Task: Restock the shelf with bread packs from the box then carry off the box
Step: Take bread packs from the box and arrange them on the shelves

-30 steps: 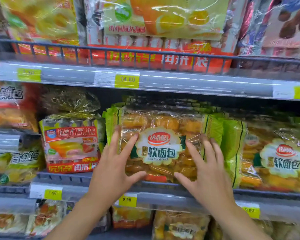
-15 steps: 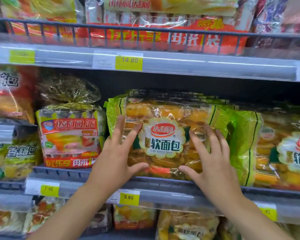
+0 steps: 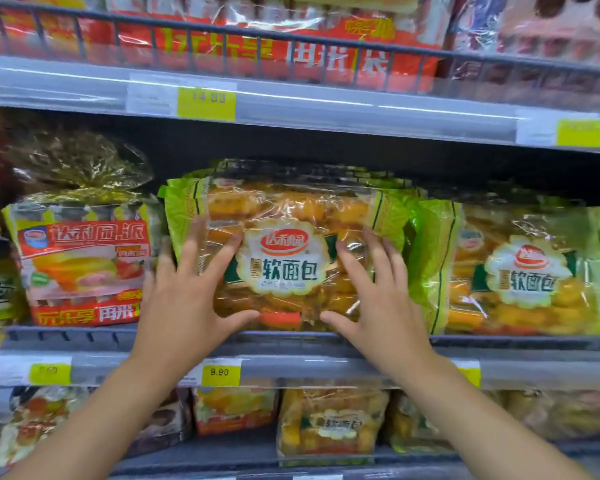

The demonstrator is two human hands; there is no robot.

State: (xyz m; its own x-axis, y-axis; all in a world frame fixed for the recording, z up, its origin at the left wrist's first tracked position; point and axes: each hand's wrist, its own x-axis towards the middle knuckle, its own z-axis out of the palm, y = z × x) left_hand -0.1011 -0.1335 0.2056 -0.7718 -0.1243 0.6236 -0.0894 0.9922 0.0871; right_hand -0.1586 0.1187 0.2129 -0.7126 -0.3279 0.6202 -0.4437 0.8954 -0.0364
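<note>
A green-edged clear bread pack (image 3: 284, 209) with a white scalloped label stands upright on the middle shelf (image 3: 291, 367), with more like it stacked behind. My left hand (image 3: 184, 296) lies flat against its left front, fingers spread and straight. My right hand (image 3: 374, 296) presses the right front the same way, thumb near the pack's bottom edge. A second identical bread pack (image 3: 527, 271) stands just to the right. The box is out of view.
A red-and-yellow cake bag (image 3: 84, 265) stands left of the bread pack. The upper shelf (image 3: 326, 109) carries red packs behind a wire rail. Price tags (image 3: 220, 371) line the shelf edges. The lower shelf holds more bread bags (image 3: 329, 424).
The view has shifted down and closer to the shelf. Both hands stay flat on the same pack; my right hand has slid slightly inward toward the label.
</note>
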